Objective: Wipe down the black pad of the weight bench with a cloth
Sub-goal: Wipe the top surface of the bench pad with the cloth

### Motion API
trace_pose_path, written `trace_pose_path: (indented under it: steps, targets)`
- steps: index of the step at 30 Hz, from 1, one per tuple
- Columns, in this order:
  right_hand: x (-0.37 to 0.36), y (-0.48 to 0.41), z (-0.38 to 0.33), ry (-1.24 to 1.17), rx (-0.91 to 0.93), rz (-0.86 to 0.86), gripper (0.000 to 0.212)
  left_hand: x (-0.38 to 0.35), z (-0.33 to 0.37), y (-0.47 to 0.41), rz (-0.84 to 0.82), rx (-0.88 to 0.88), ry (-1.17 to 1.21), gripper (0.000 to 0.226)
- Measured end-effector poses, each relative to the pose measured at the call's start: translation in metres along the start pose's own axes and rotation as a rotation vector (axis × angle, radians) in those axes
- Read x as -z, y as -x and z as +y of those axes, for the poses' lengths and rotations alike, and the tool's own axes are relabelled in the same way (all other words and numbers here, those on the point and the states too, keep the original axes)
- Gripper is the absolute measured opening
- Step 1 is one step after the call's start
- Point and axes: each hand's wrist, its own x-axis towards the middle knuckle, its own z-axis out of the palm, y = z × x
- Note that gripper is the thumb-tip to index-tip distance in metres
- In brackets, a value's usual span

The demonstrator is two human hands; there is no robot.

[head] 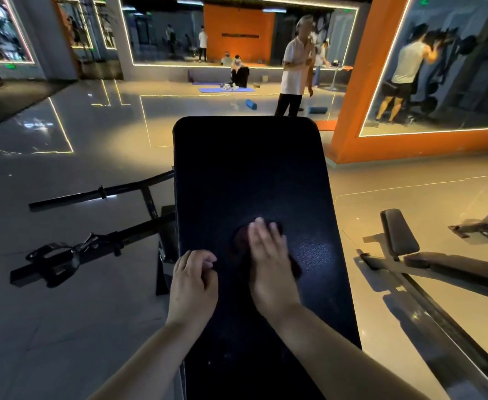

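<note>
The black pad of the weight bench runs from the bottom of the view up to the middle. A dark reddish cloth lies on its near half. My right hand presses flat on the cloth, fingers pointing away from me. My left hand rests at the pad's left edge with its fingers curled and nothing visible in them. Most of the cloth is hidden under my right hand.
The bench's black metal frame sticks out to the left on the glossy floor. A second bench stands to the right. A person stands beyond the pad's far end. An orange mirrored pillar rises at the far right.
</note>
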Motion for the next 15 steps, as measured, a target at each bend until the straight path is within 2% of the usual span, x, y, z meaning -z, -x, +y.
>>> trace_pose_path:
  steps: [3, 5, 6, 7, 9, 11, 13, 15]
  targets:
    - [-0.013, 0.017, -0.014, 0.011, 0.24, -0.12, 0.07, -0.001, 0.001, -0.004, 0.024, 0.033, 0.048, 0.029]
    - [-0.003, 0.032, 0.013, 0.122, 0.398, -0.125, 0.073, 0.001, 0.001, -0.005, 0.025, 0.04, 0.075, 0.032]
    - [0.005, 0.037, 0.031, 0.174, 0.418, -0.097, 0.078, 0.002, 0.001, -0.004, 0.016, 0.032, 0.081, 0.033]
    - [0.013, 0.04, 0.046, 0.199, 0.366, -0.047, 0.079, 0.004, 0.002, -0.004, 0.003, 0.023, 0.083, 0.035]
    - [0.022, 0.035, 0.057, 0.174, 0.122, 0.051, 0.077, 0.005, 0.001, -0.004, -0.028, 0.012, 0.073, 0.036]
    - [0.015, 0.022, 0.034, 0.062, -0.084, 0.075, 0.084, 0.004, 0.001, -0.004, -0.018, 0.008, 0.071, 0.038]
    - [0.002, 0.017, 0.008, -0.015, -0.031, 0.039, 0.081, 0.002, 0.002, -0.004, 0.014, 0.003, 0.073, 0.039]
    - [-0.008, 0.028, 0.006, 0.039, 0.191, -0.089, 0.072, 0.0, 0.001, -0.002, 0.031, 0.0, 0.068, 0.039]
